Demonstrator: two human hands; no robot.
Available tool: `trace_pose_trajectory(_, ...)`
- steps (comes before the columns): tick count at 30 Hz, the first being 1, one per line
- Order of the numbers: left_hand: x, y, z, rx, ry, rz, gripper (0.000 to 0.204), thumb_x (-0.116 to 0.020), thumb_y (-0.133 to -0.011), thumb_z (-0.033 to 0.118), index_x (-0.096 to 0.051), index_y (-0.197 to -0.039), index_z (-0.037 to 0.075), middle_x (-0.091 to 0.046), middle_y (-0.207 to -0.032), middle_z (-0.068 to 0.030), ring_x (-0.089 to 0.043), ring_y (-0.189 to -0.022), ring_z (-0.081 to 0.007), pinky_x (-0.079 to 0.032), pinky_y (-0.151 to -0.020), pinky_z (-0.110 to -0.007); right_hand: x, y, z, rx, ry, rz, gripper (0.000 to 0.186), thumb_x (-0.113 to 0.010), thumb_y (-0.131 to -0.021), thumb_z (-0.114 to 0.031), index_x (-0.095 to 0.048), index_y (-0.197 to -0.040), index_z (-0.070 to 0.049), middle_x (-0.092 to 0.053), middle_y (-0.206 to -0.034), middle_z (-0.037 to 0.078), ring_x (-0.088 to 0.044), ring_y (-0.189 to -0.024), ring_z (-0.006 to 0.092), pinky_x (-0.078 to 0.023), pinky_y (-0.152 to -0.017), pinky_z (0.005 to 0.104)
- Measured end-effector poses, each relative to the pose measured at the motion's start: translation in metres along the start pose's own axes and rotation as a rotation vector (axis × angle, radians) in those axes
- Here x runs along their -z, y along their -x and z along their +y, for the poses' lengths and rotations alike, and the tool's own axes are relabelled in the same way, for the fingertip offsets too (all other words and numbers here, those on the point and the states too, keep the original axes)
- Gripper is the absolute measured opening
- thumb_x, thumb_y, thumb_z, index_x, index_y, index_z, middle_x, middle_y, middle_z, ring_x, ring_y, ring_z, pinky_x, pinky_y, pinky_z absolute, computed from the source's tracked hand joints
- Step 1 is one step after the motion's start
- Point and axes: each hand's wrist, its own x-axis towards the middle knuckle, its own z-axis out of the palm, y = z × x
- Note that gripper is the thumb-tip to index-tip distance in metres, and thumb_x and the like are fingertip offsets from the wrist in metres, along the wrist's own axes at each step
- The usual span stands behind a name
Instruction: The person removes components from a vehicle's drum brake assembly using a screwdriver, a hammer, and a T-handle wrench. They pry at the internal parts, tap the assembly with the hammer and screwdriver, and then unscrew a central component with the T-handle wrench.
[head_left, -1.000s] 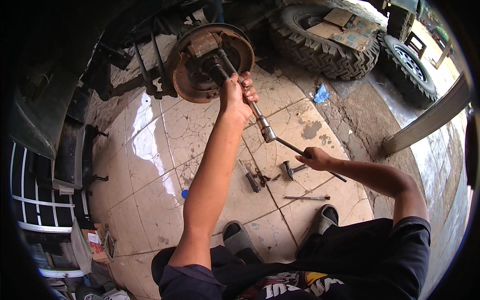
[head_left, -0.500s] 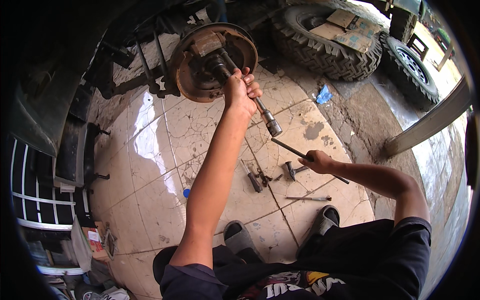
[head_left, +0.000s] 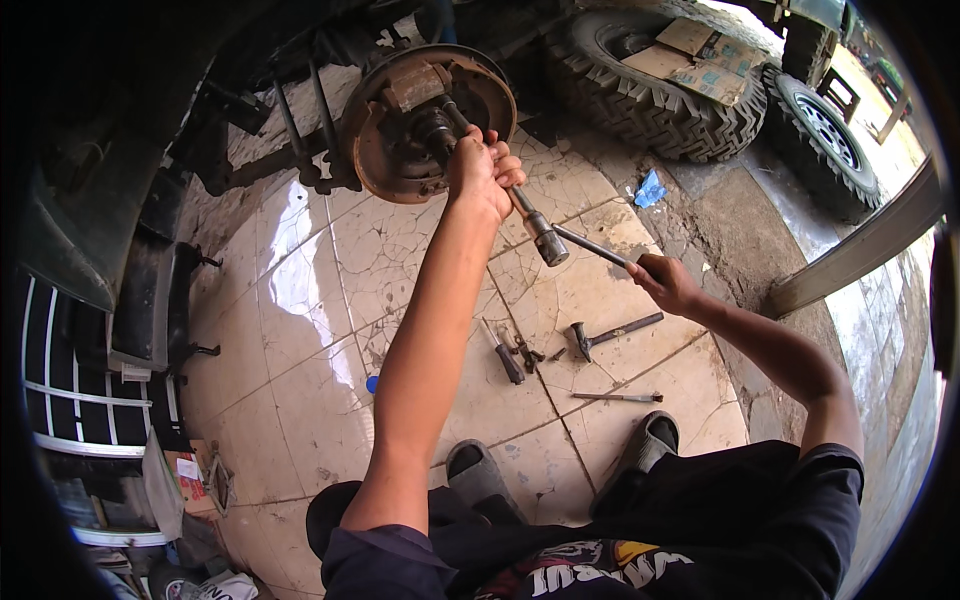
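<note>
My left hand (head_left: 482, 182) is wrapped round a long metal socket wrench (head_left: 524, 205), its near end a thick socket (head_left: 550, 246). The wrench's far end lies against the rusty brake backing plate (head_left: 385, 160), beside the hub spindle (head_left: 432, 132). In my right hand (head_left: 665, 284) is a slim metal rod (head_left: 600, 250). Its tip meets the side of the wrench by the socket; whether it sits in a hole there I cannot tell. Below on the floor lie a hammer (head_left: 618, 335), a screwdriver (head_left: 508, 362) and small dark metal parts (head_left: 528, 352).
A thin tool (head_left: 615, 397) lies by my right sandal (head_left: 645, 450). Large tyres (head_left: 660, 110) stand at the far right, cardboard (head_left: 700, 60) on one. A blue wrapper (head_left: 649, 188) is on the ground. Axle parts (head_left: 300, 130) fill the far left; a post (head_left: 860, 245) slants at right.
My right hand has moved up and away from me, bringing the rod's tip to the socket end and uncovering the hammer's handle. The wrench's socket end has shifted slightly right.
</note>
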Motion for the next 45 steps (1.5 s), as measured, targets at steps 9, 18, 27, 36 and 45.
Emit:
trace_pose_trajectory(9,-0.004,-0.004,0.008,0.019,0.015,-0.012,0.035,-0.035,-0.100,0.036,-0.043,-0.076,0.012,-0.031,-0.054,0.0054,-0.021,-0.039,-0.0065,-0.017,-0.036,-0.022,-0.005,0.005,-0.021,-0.107,-0.464,0.048,0.047,-0.047,-0.097,-0.041,-0.050,-0.069,-0.004,-0.044,-0.061,-0.002,-0.039,-0.057,0.0071,-0.032,-0.050,0.0266)
trace_pose_trajectory(18,-0.001,-0.002,0.004,-0.014,-0.025,0.002,0.035,-0.034,-0.100,0.038,-0.043,-0.077,0.012,-0.030,-0.055,0.0051,-0.021,-0.040,-0.0065,-0.017,-0.037,-0.023,0.013,-0.004,-0.023,0.053,-0.341,-0.114,0.050,-0.049,-0.096,-0.040,-0.043,-0.062,-0.004,-0.031,-0.055,-0.005,-0.027,-0.053,0.0069,-0.024,-0.045,0.0307)
trace_pose_trajectory(27,0.001,0.000,0.008,0.021,0.002,-0.012,0.033,-0.038,-0.099,0.037,-0.044,-0.078,0.012,-0.030,-0.055,0.0055,-0.020,-0.040,-0.0063,-0.016,-0.036,-0.022,0.026,-0.043,-0.033,0.322,-0.241,-0.225,0.048,-0.052,-0.094,-0.036,-0.044,-0.059,-0.004,-0.035,-0.049,-0.003,-0.032,-0.047,0.0090,-0.027,-0.043,0.0311)
trace_pose_trajectory(36,0.004,0.004,0.004,-0.033,-0.030,0.003,0.030,-0.039,-0.099,0.036,-0.043,-0.080,0.013,-0.031,-0.056,0.0058,-0.020,-0.040,-0.0057,-0.015,-0.036,-0.022,0.070,-0.063,-0.085,0.703,0.397,-0.044,0.050,-0.060,-0.087,-0.045,-0.050,-0.056,-0.008,-0.040,-0.042,0.006,-0.047,-0.040,0.0272,-0.036,-0.041,0.0383)
trace_pose_trajectory(45,0.003,-0.002,-0.010,-0.075,-0.097,0.027,0.033,-0.037,-0.099,0.040,-0.042,-0.079,0.015,-0.030,-0.056,0.0054,-0.019,-0.039,-0.0062,-0.016,-0.037,-0.022,0.035,-0.061,-0.114,0.639,0.407,-0.114,0.049,-0.057,-0.087,-0.051,-0.055,-0.067,-0.006,-0.051,-0.049,0.010,-0.052,-0.044,0.0315,-0.040,-0.043,0.0415)
